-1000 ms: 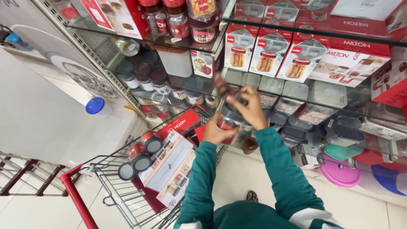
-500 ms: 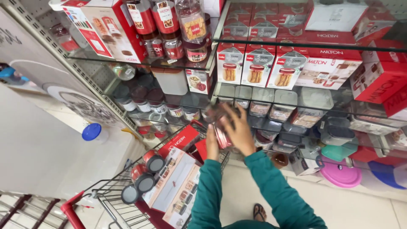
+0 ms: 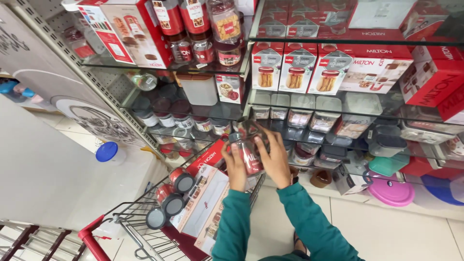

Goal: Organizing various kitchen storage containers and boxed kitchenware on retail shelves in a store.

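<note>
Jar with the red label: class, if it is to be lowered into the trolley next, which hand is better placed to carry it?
Probably the left hand: it grips the jar on the side nearer the trolley, which lies lower left. The right hand wraps the far side.

Jar [image 3: 249,155] seemingly lower, nearer cart [image 3: 145,227]

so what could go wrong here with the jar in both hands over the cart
The clear jar is gripped only by the left hand and right hand in mid-air; a slip could drop it onto the boxes in the trolley. It also sits close to the glass shelf, so it might knock it.
</note>
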